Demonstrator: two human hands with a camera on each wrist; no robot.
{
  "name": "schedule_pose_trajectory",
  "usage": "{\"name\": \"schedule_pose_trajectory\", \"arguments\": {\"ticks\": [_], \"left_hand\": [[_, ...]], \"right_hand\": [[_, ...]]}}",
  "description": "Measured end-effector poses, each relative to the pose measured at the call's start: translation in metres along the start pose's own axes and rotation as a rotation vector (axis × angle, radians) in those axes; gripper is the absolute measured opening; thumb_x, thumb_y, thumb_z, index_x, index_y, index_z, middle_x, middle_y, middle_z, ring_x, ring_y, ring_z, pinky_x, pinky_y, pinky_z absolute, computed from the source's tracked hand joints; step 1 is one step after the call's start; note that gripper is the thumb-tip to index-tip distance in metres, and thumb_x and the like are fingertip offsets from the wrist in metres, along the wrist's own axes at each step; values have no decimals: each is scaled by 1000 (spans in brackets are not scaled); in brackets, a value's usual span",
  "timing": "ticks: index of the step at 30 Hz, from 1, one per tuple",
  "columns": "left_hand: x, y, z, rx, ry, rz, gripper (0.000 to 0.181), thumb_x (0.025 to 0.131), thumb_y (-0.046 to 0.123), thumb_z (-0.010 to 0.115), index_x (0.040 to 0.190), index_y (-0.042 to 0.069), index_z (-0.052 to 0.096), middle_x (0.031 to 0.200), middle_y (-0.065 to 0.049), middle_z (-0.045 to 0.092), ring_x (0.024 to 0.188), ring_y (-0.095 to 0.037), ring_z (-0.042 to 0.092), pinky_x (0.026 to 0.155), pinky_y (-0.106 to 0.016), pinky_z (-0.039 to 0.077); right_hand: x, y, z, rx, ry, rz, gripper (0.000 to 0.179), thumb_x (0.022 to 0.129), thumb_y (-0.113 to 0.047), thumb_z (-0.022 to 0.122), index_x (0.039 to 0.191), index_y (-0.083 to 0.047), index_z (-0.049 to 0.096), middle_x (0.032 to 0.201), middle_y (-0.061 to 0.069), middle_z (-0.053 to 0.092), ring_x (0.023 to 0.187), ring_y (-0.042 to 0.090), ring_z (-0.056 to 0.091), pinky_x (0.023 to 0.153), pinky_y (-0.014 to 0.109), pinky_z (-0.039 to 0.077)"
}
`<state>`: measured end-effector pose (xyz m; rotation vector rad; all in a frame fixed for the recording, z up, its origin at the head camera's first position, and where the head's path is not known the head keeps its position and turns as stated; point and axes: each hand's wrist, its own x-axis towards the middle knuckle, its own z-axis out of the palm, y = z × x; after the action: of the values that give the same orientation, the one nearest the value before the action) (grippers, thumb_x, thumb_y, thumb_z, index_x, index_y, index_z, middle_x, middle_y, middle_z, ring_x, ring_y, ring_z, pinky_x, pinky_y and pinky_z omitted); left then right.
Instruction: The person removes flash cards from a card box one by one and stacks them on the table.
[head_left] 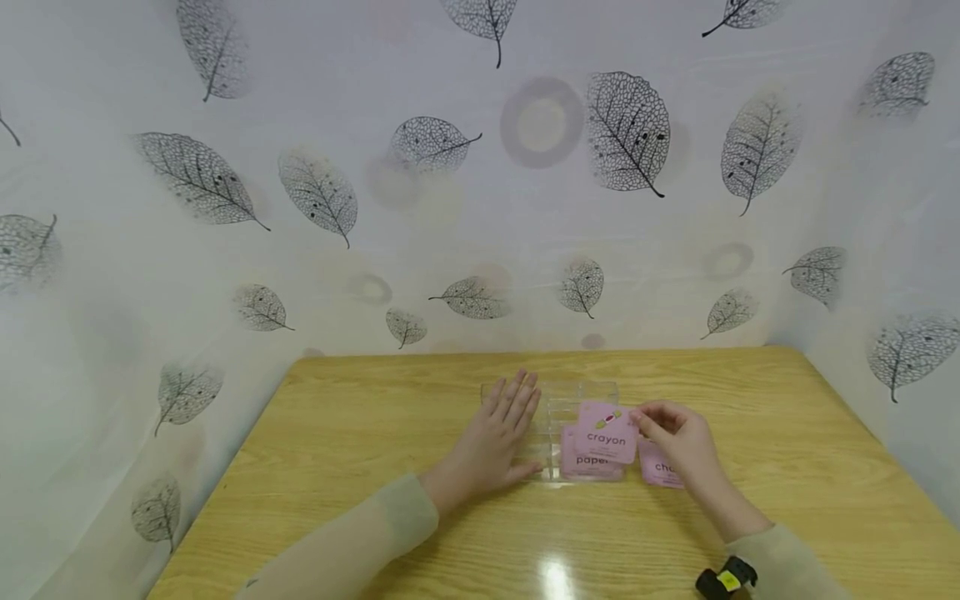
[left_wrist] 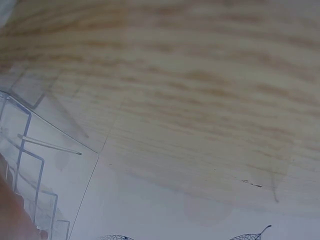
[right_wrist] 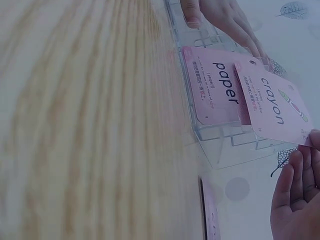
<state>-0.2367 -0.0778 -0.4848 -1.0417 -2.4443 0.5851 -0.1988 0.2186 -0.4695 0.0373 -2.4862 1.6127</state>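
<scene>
My right hand (head_left: 681, 440) pinches the right edge of a pink word card, the crayon card (head_left: 609, 437), between thumb and fingers. Below and behind that card, a pink paper card (head_left: 591, 469) leans in the front right part of a clear stepped plastic rack (head_left: 555, 454). In the right wrist view the crayon card (right_wrist: 267, 102) overlaps the upper edge of the paper card (right_wrist: 212, 87). My left hand (head_left: 491, 442) rests on the rack's left side, fingers straight and pointing away. The left wrist view catches the rack's stepped side (left_wrist: 30, 145).
Another pink card (head_left: 658, 468) lies on the wooden table (head_left: 360, 433) right of the rack, partly hidden by my right hand, its word starting with "ch". A leaf-patterned white cover (head_left: 465, 233) rises behind the table and at both sides.
</scene>
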Motion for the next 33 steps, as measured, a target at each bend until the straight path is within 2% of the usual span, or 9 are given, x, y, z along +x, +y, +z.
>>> {"name": "schedule_pose_trajectory", "arguments": {"ticks": [16,27,33], "left_hand": [[0,0,0,-7,8,1,104,84,78,15,150,-1,0,155,-23,-11,143,-40,-10,117,-52,0],[0,0,-1,3,-1,0,105,83,78,13,149,-1,-2,156,-23,-10,143,-40,-8,117,-51,0],[-1,-1,-4,7,-11,1,104,83,78,14,150,0,2,157,-22,-4,143,-40,-8,118,-51,2]], "right_hand": [[-1,0,-7,-17,27,45,36,88,-35,65,101,-2,67,83,-6,67,77,11,64,63,24,55],[-3,2,-13,-8,55,55,39,87,-37,65,103,-1,67,81,-11,66,73,2,60,64,22,54],[-4,4,-16,16,65,57,40,88,-35,65,104,2,66,79,-13,66,72,1,60,63,21,54]]}}
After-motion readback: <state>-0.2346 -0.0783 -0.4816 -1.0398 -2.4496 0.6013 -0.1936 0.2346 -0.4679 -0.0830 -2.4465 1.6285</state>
